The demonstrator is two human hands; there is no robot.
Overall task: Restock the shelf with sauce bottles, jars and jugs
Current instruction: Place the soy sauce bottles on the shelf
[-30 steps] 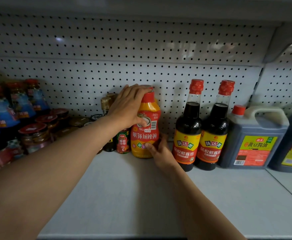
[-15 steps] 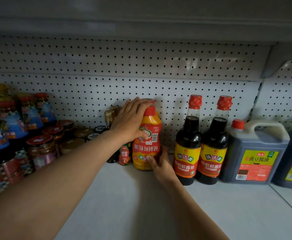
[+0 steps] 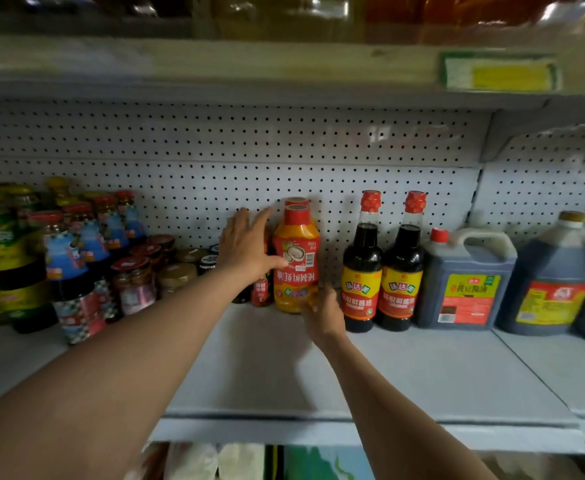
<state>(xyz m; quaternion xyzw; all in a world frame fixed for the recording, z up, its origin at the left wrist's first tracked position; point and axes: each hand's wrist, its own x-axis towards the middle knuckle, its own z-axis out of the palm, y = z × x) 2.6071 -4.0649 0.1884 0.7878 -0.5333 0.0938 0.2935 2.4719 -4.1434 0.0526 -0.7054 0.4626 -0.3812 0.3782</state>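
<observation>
An orange sauce bottle (image 3: 295,268) with a red cap stands upright at the back of the grey shelf (image 3: 270,372), and a second like red cap (image 3: 296,201) shows just behind it. My left hand (image 3: 244,244) lies beside its left shoulder with fingers straight and spread, only the thumb touching the label. At the bottle's lower right, my right hand (image 3: 320,315) holds the base with curled fingers. To the right stand two dark soy sauce bottles (image 3: 362,271) and a blue-grey jug (image 3: 468,282).
A brown jug (image 3: 551,275) sits at the far right. Jars (image 3: 133,278) and blue-labelled bottles (image 3: 71,258) crowd the left. A small red bottle (image 3: 261,294) stands by the orange one. An upper shelf with a price tag (image 3: 499,72) overhangs. Bare shelf floor lies in front.
My left hand has let go of the bottle's neck and opened, its fingers now straight beside it. The view has pulled back and tilted up. My right hand stays at the base.
</observation>
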